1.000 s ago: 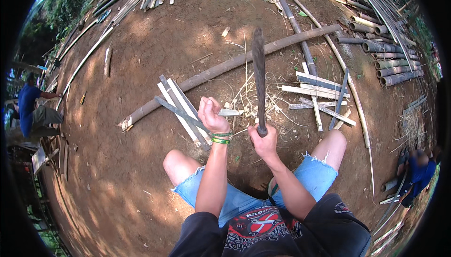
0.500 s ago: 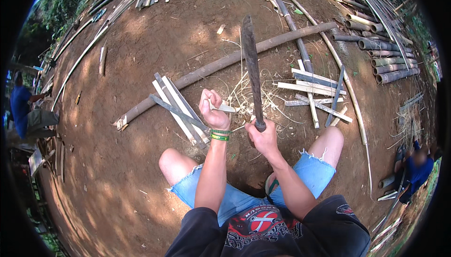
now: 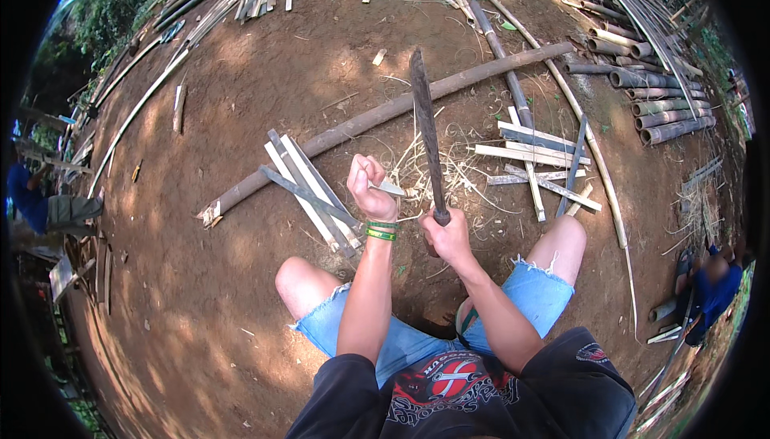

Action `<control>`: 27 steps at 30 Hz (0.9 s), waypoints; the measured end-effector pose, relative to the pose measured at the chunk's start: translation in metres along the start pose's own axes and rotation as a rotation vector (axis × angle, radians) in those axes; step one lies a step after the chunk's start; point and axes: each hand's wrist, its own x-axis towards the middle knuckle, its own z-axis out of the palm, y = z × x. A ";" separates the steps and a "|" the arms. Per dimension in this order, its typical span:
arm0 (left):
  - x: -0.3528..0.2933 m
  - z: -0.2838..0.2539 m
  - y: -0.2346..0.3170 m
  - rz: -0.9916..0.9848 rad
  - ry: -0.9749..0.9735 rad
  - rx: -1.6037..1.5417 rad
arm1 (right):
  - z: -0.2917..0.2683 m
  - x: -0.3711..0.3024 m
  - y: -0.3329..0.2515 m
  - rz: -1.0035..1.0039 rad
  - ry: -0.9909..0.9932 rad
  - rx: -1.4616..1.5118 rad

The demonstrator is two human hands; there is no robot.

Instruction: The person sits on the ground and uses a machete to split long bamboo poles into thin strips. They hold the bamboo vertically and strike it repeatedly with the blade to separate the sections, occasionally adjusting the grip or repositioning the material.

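My right hand (image 3: 449, 234) is closed around the handle of a machete, low in front of me. The long dark machete blade (image 3: 427, 118) points away from me, its tip past the bamboo pole. Just left of it, my left hand (image 3: 370, 190) is raised with fingers curled round a short pale bamboo strip (image 3: 389, 189). The strip's end sticks out toward the blade, apart from it; the rest is hidden in my fingers. Thin curly bamboo shavings (image 3: 461, 168) lie on the ground beyond my hands.
A bamboo pole (image 3: 385, 122) lies slantwise ahead. Split strips are piled on the left (image 3: 309, 190) and on the right (image 3: 545, 154). Thick bamboo lengths (image 3: 674, 106) are stacked far right. One person (image 3: 36, 194) is at the far left, another (image 3: 714, 295) at the right.
The machete has come slightly nearer to me and its tip is lower. My left hand has shifted a little to the right, still holding the bamboo strip.
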 end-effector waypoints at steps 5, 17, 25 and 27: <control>-0.007 0.020 0.003 -0.002 -0.022 0.030 | -0.011 -0.025 0.164 0.719 -0.081 -0.245; -0.013 -0.003 0.048 0.038 0.079 -0.114 | 0.007 -0.001 0.045 0.362 -0.148 0.283; -0.068 0.016 0.126 0.154 -0.006 -0.160 | 0.036 0.014 -0.026 0.494 -0.141 0.804; -0.087 0.007 0.134 0.078 -0.109 -0.119 | 0.038 0.029 -0.031 0.387 -0.159 0.823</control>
